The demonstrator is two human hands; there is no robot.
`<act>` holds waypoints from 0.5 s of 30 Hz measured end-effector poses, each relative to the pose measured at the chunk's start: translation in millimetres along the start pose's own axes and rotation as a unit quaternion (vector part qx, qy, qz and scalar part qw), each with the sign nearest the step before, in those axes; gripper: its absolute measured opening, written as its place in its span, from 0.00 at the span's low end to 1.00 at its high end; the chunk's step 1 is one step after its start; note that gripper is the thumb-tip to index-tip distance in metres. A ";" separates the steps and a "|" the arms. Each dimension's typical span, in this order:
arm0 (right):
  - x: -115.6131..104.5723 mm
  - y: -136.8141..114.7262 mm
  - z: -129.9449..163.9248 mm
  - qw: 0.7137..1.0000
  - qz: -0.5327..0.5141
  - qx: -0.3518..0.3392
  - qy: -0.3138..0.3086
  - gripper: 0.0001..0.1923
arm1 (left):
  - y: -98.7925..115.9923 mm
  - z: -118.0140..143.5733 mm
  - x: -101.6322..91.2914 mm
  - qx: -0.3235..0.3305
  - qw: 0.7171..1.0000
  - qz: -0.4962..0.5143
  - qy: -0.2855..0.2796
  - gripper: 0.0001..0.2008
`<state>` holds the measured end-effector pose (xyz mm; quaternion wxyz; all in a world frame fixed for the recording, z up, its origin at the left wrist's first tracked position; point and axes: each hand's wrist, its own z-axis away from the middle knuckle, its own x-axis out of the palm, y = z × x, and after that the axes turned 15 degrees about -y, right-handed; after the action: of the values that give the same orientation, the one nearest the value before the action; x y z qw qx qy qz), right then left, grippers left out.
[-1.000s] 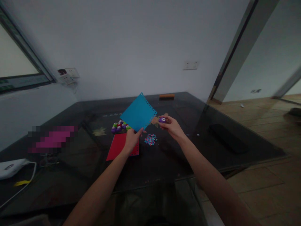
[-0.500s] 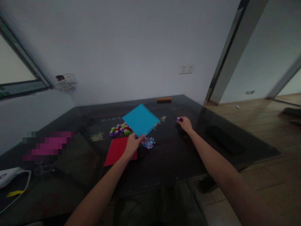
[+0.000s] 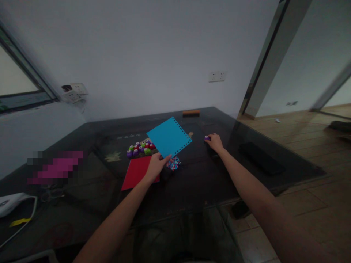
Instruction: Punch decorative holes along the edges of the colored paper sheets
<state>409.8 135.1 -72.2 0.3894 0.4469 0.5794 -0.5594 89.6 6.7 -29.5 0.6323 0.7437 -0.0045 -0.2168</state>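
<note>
Bright blue square paper sheet [image 3: 169, 138], punched with holes along its two right-hand edges, slants above a broad, dark, glossy table [image 3: 197, 186]. The left hand [image 3: 157, 166] pinches it near its lowest corner, thumb on top and fingers beneath, the grip closed; holding just the corner presumably leaves most of the face uncovered. A flat red rectangular sheet [image 3: 135, 171] lies squarely near the person, partly behind that hand; whether the two touch, I cannot tell. Beyond it, small round red, green and purple one-eyed toys [image 3: 141, 148] sit bunched together, probably so they stay within reach, the blue sheet hiding part of the group. The right hand [image 3: 216, 142], fingertips nearly together, has hold of a single small purple one-eyed toy [image 3: 206, 138], apart from the bunch; whether its base meets the tabletop is unclear.

As for room, the table's far edge runs along the wall and its near edge passes beneath the forearms. A long black case-like object [image 3: 260, 159] bounds the right hand's outer side, with a gap between. Another gap separates the blue sheet from the lone toy. Tightest is the scattered heap of tiny multicoloured pieces [image 3: 174, 163], just beside the left fingertips.
</note>
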 end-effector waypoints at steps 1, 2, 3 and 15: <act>0.4 0.3 -0.1 1.000 -0.001 0.001 0.000 0.16 | 0.2 0.2 0.2 0.000 1.000 -0.003 -0.002 0.16; 0.6 0.5 0.1 1.000 -0.003 0.002 0.001 0.16 | 0.4 0.3 0.3 0.001 1.000 -0.005 -0.004 0.16; 0.4 0.6 0.5 1.000 -0.005 0.003 0.001 0.16 | 0.6 0.5 0.4 0.002 1.000 -0.005 -0.006 0.16; -63.7 -30.1 38.5 0.936 -0.331 -0.117 -0.038 0.13 | 1.5 0.3 -2.2 0.000 0.999 0.011 -0.042 0.20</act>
<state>398.1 92.3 -5.3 0.2537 0.1598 0.7405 -0.6015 87.9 6.7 -27.4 0.6341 0.7337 -0.0385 -0.2410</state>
